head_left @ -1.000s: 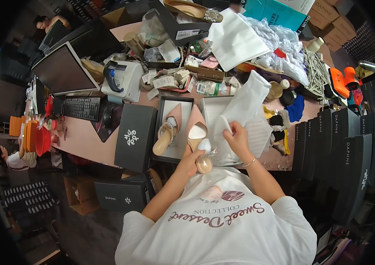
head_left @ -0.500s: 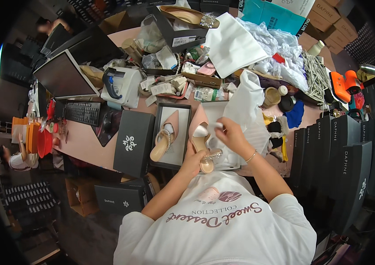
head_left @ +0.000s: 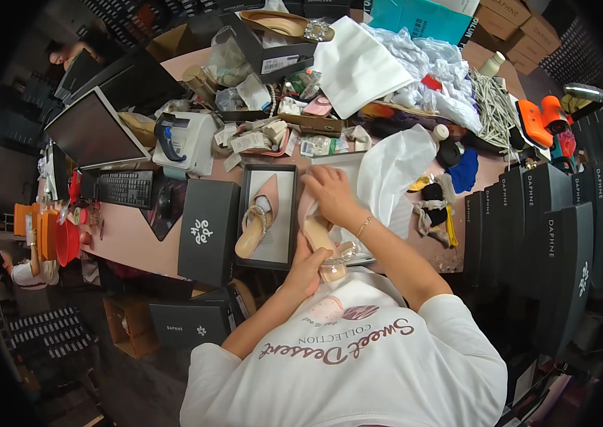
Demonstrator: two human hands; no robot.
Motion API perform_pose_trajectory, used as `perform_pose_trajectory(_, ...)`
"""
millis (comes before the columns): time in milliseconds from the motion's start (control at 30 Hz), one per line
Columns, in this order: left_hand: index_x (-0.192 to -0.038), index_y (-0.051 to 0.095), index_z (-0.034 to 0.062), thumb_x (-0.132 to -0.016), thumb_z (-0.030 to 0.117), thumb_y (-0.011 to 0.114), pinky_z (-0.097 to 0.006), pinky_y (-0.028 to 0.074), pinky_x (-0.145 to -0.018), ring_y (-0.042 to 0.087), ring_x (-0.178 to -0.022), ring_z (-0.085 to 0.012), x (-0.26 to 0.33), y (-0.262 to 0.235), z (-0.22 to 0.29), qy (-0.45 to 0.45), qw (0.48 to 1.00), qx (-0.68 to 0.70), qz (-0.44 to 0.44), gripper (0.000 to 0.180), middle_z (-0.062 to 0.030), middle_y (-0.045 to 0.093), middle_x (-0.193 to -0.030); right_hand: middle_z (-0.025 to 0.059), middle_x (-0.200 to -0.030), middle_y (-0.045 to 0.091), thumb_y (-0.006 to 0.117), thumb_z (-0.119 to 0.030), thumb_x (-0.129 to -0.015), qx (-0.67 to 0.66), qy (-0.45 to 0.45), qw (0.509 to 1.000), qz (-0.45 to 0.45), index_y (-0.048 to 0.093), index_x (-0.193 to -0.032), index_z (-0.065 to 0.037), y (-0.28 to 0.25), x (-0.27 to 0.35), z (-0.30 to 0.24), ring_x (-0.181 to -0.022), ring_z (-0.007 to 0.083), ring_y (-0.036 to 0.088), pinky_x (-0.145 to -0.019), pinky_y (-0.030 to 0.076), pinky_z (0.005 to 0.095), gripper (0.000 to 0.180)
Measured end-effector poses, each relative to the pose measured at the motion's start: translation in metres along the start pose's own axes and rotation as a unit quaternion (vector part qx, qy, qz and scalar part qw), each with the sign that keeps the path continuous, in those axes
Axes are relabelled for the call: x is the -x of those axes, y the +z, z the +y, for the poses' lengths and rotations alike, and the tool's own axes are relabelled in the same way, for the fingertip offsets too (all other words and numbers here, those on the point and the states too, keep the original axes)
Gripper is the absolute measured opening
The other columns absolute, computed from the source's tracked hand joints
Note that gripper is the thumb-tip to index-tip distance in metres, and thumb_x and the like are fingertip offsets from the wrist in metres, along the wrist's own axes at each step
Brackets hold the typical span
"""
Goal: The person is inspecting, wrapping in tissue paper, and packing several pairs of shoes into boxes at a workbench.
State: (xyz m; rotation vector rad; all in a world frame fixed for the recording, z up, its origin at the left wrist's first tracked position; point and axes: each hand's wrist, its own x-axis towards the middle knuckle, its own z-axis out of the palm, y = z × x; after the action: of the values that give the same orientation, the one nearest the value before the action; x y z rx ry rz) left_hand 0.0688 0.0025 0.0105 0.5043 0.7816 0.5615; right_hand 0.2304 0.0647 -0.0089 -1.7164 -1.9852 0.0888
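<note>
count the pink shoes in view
2: one pink shoe in the open box, the other shoe in the left hand, its front partly covered by the right hand. More may be hidden in the clutter.

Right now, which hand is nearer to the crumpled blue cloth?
Right. The right hand, at the toe end of the held pink pointed shoe, is left of the blue cloth; the left hand, gripping its heel end, is farther left.

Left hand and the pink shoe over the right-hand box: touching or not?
Touching. The head view shows the left hand gripping the pink shoe toward its heel end, thumb across the insole.
</note>
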Motion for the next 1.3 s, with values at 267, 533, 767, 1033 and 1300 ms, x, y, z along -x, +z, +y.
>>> perform_pose_trajectory(267, -0.137, 0.028, 0.0128, -0.077, -0.011, 0.044, -0.043, 0.051, -0.089, 0.058, -0.102, -0.0277, 0.013, -0.062, 0.025, 0.043, 0.997, 0.035, 0.049, 0.066, -0.0143, 0.052, -0.111, 0.0200, -0.109, 0.056, 0.064, -0.010, -0.073, -0.190, 0.162, 0.955, -0.160, 0.054, -0.117, -0.006, 0.005, 0.056, 0.040, -0.095, 0.0365, 0.059, -0.080, 0.050, 0.0423, 0.045)
perform_pose_trajectory(533, -0.138, 0.027, 0.0126, -0.081, -0.005, 0.049, -0.042, 0.050, -0.089, 0.058, -0.103, -0.0265, -0.004, -0.059, 0.008, -0.008, 0.996, 0.087, 0.037, 0.063, -0.0142, 0.053, -0.111, 0.0158, -0.089, 0.062, 0.065, -0.022, -0.081, -0.197, 0.223, 0.954, -0.039, 0.056, -0.100, -0.005, 0.045, 0.075, 0.027, -0.077, 0.0304, 0.063, -0.067, 0.050, 0.0405, 0.027)
perform_pose_trajectory(767, -0.138, 0.024, 0.0129, -0.079, -0.007, 0.049, -0.037, 0.050, -0.090, 0.053, -0.110, -0.0241, 0.003, -0.019, 0.015, 0.014, 0.999, 0.045, -0.013, 0.067, -0.0120, 0.042, -0.127, 0.0098, -0.076, 0.062, 0.070, -0.025, -0.082, -0.421, 0.189, 0.856, -0.235, 0.057, -0.093, 0.000, -0.028, 0.042, -0.010, -0.068, 0.0152, 0.059, -0.063, 0.048, 0.0279, 0.030)
perform_pose_trajectory(1033, -0.141, 0.019, 0.0139, -0.079, -0.005, 0.046, -0.037, 0.048, -0.091, 0.051, -0.111, -0.0237, -0.002, -0.020, 0.007, 0.041, 0.998, -0.017, -0.038, 0.070, -0.0110, 0.040, -0.127, 0.0146, -0.100, 0.059, 0.071, -0.017, -0.073, -0.300, 0.078, 0.946, -0.094, 0.059, -0.110, -0.004, -0.036, 0.053, -0.026, -0.084, 0.0325, 0.061, -0.071, 0.050, 0.0360, 0.041)
perform_pose_trajectory(1300, -0.143, 0.019, 0.0146, -0.077, -0.008, 0.046, -0.040, 0.045, -0.096, 0.052, -0.113, -0.0262, -0.002, -0.019, 0.012, 0.016, 0.998, -0.008, -0.054, 0.075, -0.0107, 0.043, -0.126, 0.0069, -0.083, 0.054, 0.067, -0.009, -0.070, -0.161, 0.009, 0.987, -0.006, 0.056, -0.085, -0.009, -0.039, 0.053, -0.029, -0.075, 0.0265, 0.059, -0.064, 0.048, 0.0364, 0.018)
